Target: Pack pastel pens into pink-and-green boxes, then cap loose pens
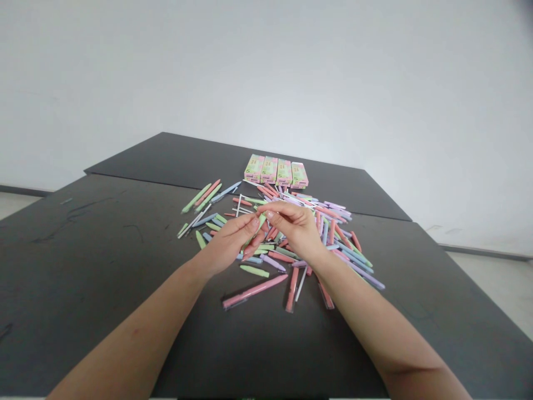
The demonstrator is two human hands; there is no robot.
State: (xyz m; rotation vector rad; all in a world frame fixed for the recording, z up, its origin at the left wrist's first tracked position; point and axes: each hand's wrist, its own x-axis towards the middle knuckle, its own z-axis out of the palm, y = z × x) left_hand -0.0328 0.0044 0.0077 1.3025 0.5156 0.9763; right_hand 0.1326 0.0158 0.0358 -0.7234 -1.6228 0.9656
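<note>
Between my two hands is a green pen barrel [260, 223], tilted, its upper end at my right fingertips. My left hand [233, 238] is closed around its lower part. The fingers of my right hand [293, 223] pinch at the top end; whether a smaller part is in them is hidden. Beneath and around both hands lies a loose heap of pen parts [275, 255] in pink, green, blue and purple, with thin white refills [301, 283] among them. Nearest to me, a long pink pen [255, 291] lies aslant, and a short green piece [254, 271] sits just behind it.
Several small pink-and-green boxes [270, 169] stand in a row at the back of the heap. Left of the heap, green and pink pens [202, 197] lie side by side. The black table [104, 250] has a seam across it, with a white wall [266, 72] behind.
</note>
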